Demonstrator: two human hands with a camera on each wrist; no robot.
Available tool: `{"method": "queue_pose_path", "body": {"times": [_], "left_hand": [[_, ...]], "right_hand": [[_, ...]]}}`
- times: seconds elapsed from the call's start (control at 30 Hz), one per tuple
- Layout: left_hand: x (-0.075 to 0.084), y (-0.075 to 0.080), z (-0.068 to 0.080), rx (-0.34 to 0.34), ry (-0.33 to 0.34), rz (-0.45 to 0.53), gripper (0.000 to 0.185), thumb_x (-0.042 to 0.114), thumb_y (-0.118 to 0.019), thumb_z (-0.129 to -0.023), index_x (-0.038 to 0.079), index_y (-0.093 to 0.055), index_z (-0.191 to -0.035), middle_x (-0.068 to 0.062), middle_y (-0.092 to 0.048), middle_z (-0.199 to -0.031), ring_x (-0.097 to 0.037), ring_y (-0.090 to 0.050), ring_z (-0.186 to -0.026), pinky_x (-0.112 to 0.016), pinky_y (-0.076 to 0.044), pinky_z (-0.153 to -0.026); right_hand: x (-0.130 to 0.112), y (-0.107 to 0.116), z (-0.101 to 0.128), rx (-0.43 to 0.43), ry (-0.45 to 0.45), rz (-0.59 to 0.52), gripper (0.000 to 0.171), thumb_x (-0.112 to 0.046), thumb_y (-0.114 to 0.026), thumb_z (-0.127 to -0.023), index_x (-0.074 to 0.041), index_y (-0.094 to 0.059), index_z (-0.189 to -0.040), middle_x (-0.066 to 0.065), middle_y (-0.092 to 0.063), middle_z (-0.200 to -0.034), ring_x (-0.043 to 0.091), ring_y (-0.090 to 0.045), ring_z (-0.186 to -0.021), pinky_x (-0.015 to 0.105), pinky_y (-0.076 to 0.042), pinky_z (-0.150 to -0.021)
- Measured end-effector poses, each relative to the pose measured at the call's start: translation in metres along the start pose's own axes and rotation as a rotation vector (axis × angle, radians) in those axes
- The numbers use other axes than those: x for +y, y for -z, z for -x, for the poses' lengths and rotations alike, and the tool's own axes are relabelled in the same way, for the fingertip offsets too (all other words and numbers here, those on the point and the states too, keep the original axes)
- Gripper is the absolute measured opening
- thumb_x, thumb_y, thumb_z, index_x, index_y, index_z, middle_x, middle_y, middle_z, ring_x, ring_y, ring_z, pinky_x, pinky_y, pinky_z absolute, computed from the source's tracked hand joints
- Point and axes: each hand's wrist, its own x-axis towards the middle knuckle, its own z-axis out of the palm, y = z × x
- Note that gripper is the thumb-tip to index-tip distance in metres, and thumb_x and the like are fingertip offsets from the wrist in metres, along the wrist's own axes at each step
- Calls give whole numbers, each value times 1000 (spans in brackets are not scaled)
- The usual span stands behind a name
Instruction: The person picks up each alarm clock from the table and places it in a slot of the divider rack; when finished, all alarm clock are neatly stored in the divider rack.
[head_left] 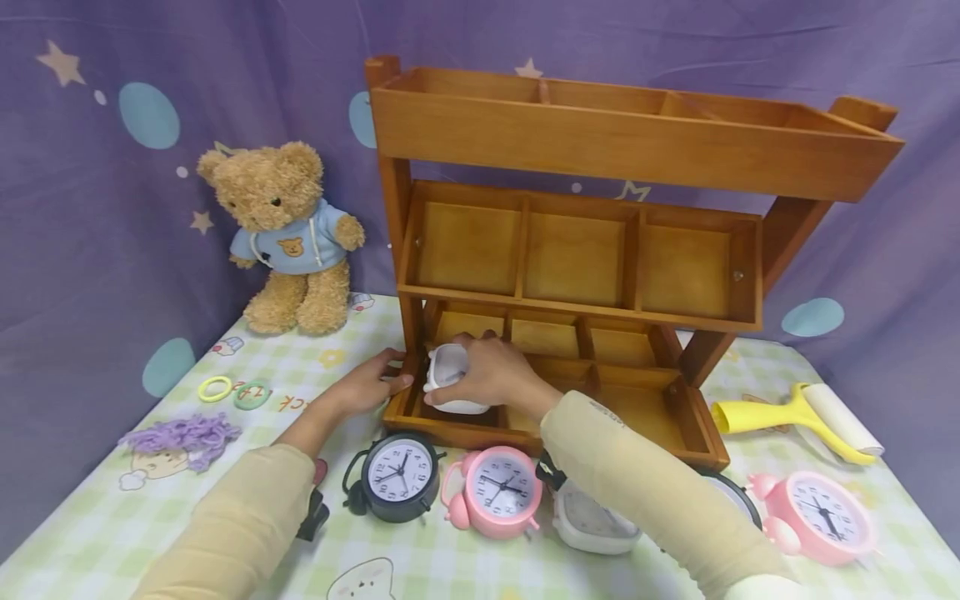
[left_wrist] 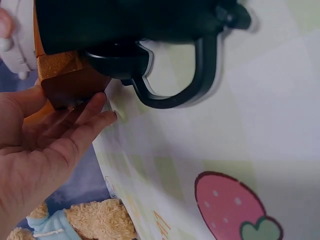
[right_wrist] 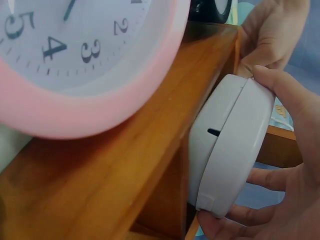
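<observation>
From the head camera, the right hand (head_left: 491,375) holds a white alarm clock (head_left: 450,379) with its fingers curled around the case, just inside the leftmost compartment of the bottom tier of the wooden shelf rack (head_left: 570,275). The left hand (head_left: 371,385) rests with straight, relaxed fingers against the left front corner of that tier and holds nothing. On the tabletop (head_left: 247,417) in front stand a black alarm clock (head_left: 399,477), a pink alarm clock (head_left: 498,492), another white one partly hidden under the right sleeve, and a second pink one far right. A teddy bear (head_left: 288,237) sits at the back left, and a lint roller (head_left: 810,417) lies on the right.

From the left wrist camera, the left palm (left_wrist: 40,150) is open beside the wooden corner (left_wrist: 70,82), the fingertips touching it. The black clock's handle is near, just above.

From the right wrist camera, thumb and fingers (right_wrist: 280,87) pinch the white clock (right_wrist: 232,145) by its edges, its back turned to the compartment wall and touching the wood.

To do this well, I think the clock should be kept upright and slid in slowly, the left hand steadying the rack so it does not shift, and released only when it sits flat on the floor of the compartment.
</observation>
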Motion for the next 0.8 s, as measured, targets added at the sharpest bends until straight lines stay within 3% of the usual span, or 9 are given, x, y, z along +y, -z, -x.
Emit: {"method": "queue_pose_path", "body": {"times": [0.33,0.8], "left_hand": [[-2,1,-1,-7,12,13,44,6,-55,-102,-17,-41,-137,-41,-53,-131,-53,-53,-124,-54,-50,-99],[2,2,0,-5,18,20,43,5,-56,-101,-18,-41,-135,-42,-54,-128,-53,-54,-121,-54,-51,-97]], "right_hand": [[-6,-12,-8,-54,-52,125,100,-69,-78,-74,-7,-51,-148,14,-65,-128,36,-57,-120,47,-50,-98],[-19,-21,-13,-42,-99,173,91,-67,-80,-74,-5,-60,-137,13,-67,-125,33,-59,-120,44,-52,-97]]}}
